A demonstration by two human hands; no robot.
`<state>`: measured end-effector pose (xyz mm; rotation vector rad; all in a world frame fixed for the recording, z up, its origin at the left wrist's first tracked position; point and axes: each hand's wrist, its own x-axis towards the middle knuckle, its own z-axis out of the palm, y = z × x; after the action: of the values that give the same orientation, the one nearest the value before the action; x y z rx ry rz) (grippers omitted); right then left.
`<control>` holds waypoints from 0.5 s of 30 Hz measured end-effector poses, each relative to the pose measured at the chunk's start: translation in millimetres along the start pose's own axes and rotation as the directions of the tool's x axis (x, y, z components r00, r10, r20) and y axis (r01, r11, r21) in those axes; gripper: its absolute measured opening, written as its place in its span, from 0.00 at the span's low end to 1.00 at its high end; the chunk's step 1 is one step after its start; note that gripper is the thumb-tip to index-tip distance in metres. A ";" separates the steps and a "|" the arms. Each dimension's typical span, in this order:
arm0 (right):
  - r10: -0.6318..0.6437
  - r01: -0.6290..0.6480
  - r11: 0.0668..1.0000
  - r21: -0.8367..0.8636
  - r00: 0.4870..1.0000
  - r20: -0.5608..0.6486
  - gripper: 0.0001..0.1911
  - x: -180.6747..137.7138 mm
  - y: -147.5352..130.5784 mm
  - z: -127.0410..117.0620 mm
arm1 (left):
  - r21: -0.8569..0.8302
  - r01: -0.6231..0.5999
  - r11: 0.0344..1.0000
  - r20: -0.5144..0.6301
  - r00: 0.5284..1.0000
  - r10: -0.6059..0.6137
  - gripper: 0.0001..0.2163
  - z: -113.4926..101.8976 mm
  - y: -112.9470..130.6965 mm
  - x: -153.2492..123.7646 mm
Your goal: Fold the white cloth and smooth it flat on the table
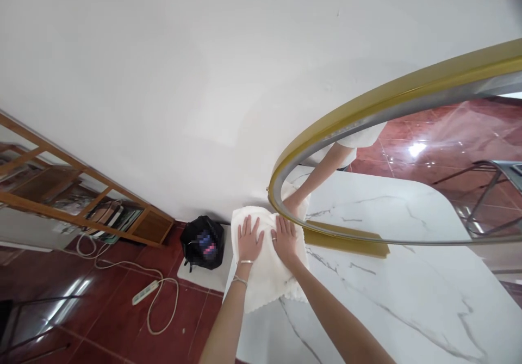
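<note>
A white cloth (267, 282) lies spread over the left end of a white marble-patterned tabletop (367, 298). My left hand (250, 239) rests flat on it with the fingers stretched out, a bracelet and a bangle around the wrist. Close beside it, my right hand (285, 240) also presses flat on the cloth, fingers extended and a ring on one of them. Just right of that hand stands a gold-framed mirror (346, 111) on a gold base (346, 242). My arm and part of the cloth are reflected in the glass.
A black bag (203, 241) stands on a pale surface left of the table. On the red tiled floor (122, 298) lie a power strip (145, 293) and its looping cord. A wooden shelf (150, 225) with books runs along the white wall (163, 81).
</note>
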<state>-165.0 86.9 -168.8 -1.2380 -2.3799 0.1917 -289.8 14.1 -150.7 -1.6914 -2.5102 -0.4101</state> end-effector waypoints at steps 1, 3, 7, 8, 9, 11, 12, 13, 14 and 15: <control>-0.019 0.019 1.000 0.019 1.000 0.013 0.25 -3.5 -9.0 0.4 | -0.007 0.039 0.999 -0.011 0.999 -0.039 0.23 -2.9 -6.1 -8.6; -0.066 0.062 0.995 0.076 0.997 0.049 0.25 -18.8 -26.4 -3.3 | -0.041 0.097 0.994 -0.034 0.995 -0.099 0.22 -10.1 -16.0 -31.0; -0.263 0.221 0.943 0.248 0.953 0.148 0.29 -74.1 -44.6 -28.5 | -0.090 0.164 0.982 -0.069 0.983 -0.171 0.23 -25.1 -24.5 -97.8; -0.347 0.286 0.912 0.295 0.921 0.178 0.29 -89.9 -44.3 -37.2 | -0.076 0.186 0.980 -0.075 0.979 -0.192 0.23 -27.6 -24.3 -117.5; -0.433 0.349 0.872 0.342 0.877 0.209 0.30 -105.0 -42.5 -46.0 | -0.051 0.213 0.976 -0.078 0.973 -0.217 0.23 -29.0 -23.3 -137.1; -0.559 0.429 0.800 0.419 0.786 0.263 0.34 -130.9 -36.9 -61.8 | 0.008 0.255 0.967 -0.089 0.963 -0.253 0.23 -28.7 -19.6 -172.0; -0.587 0.442 0.782 0.440 0.759 0.281 0.36 -140.5 -34.6 -67.7 | 0.035 0.267 0.963 -0.107 0.959 -0.262 0.23 -27.2 -17.0 -185.1; -0.595 0.443 0.777 0.448 0.749 0.292 0.37 -147.6 -33.4 -71.9 | 0.059 0.277 0.959 -0.130 0.955 -0.268 0.23 -25.2 -14.3 -194.2; -0.588 0.437 0.783 0.443 0.752 0.297 0.37 -152.1 -33.3 -74.3 | 0.077 0.288 0.954 -0.158 0.949 -0.274 0.23 -23.0 -11.2 -198.9; -0.574 0.430 0.794 0.430 0.764 0.296 0.36 -154.1 -34.3 -74.8 | 0.088 0.302 0.949 -0.188 0.941 -0.282 0.24 -20.8 -7.9 -198.9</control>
<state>-80.3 -63.4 -141.2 -0.3708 -2.7847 0.7159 -222.2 -172.5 -175.8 -1.1876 -2.6022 -0.4040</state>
